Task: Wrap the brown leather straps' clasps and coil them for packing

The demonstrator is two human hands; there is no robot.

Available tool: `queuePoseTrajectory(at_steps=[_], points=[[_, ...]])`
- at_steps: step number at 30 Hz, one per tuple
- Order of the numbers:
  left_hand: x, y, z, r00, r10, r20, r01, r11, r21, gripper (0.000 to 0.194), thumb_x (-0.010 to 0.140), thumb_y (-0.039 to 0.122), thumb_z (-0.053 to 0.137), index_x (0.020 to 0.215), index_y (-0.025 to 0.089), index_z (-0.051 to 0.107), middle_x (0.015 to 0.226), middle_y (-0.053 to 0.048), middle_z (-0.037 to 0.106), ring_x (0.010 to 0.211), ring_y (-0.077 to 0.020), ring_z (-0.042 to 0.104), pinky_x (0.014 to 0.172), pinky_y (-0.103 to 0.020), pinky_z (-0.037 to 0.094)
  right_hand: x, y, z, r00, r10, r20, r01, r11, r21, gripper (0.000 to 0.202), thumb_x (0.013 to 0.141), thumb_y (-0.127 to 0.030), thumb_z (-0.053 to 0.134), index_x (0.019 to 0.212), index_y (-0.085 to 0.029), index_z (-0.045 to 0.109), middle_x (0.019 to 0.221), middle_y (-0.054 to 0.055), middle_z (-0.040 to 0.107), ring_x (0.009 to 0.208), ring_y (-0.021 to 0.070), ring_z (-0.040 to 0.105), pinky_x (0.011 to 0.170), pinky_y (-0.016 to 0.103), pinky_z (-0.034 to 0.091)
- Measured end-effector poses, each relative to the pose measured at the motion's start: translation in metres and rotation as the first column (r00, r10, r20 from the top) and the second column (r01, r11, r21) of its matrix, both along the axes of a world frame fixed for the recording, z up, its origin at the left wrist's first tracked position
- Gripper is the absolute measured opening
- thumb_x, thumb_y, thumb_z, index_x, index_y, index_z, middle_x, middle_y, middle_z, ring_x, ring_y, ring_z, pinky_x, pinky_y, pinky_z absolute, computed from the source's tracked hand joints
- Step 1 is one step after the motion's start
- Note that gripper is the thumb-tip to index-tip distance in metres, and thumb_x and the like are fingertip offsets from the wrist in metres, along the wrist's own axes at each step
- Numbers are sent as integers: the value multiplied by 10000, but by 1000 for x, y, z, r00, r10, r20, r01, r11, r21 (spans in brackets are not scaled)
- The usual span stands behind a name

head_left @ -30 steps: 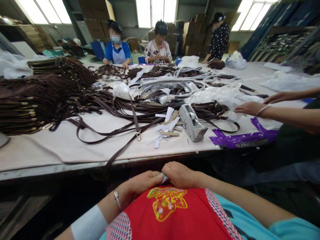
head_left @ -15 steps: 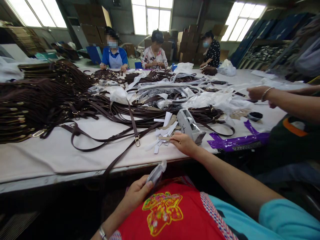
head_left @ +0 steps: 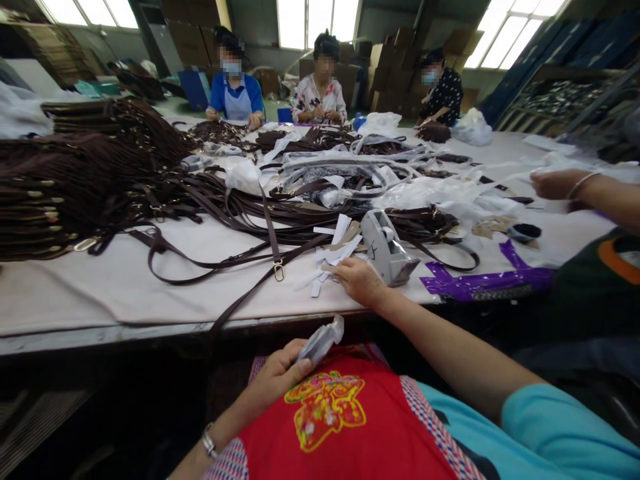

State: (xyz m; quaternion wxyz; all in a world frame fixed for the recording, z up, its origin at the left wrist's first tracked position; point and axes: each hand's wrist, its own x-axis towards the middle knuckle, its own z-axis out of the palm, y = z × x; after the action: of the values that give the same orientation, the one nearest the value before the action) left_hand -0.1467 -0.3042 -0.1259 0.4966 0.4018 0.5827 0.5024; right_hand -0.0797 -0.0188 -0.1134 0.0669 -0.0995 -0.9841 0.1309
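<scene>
One plastic-wrapped bundle (head_left: 323,340) is clamped in the left hand (head_left: 280,373); a beige strip (head_left: 329,269) is pinched by the right hand (head_left: 363,283), beside the tape dispenser (head_left: 386,248)

three windows (head_left: 319,23), three people opposite (head_left: 319,99) are showing, plus one tape dispenser (head_left: 386,248), left hand (head_left: 284,367) is holding one wrapped bundle (head_left: 323,340)

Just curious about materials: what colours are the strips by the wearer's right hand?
White and tan strips, best in the head view.
</scene>
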Motion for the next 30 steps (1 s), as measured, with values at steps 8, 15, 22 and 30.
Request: queuePoseTrajectory(at_steps=[8,15,22,30], points=[[1,-4,3,1000,-21,7,21,1000,-3,435,935,520,519,1170,188,673,1216,-96,608,1122,-268,557,1006,-363,422,-25,-61,0,994,34,108,-27,997,-69,247,902,-276,580,948,-54,677,1023,249,647,973,346,621,877,495,496],[1,-15,0,934,192,301,-188,981,-42,419,882,499,636,1142,172,674,1121,-98,653,1059,-274,594,937,-385,486,-18,-30,6,998,-64,17,65,913,-404,293,947,-269,473,757,-129,645,710,121,680,658,208,640,672,365,556],[-9,-3,28,515,498,698,-613,783,-106,207,874,324,691,948,131,707,1076,-125,700,1004,-267,645,866,-485,581,26,-27,35,908,-420,4,17,27,-999,386,665,-440,842,837,-150,653,558,-23,599,489,99,563,457,211,500],[-8,24,35,335,487,807,-683,716,-149,230,976,280,537,1105,160,684,1211,-110,681,1066,-242,647,781,-377,613,63,-72,55,900,-433,-54,-161,-216,-963,268,696,-266,852,889,-181,686,620,-18,666,555,107,634,555,225,562]])
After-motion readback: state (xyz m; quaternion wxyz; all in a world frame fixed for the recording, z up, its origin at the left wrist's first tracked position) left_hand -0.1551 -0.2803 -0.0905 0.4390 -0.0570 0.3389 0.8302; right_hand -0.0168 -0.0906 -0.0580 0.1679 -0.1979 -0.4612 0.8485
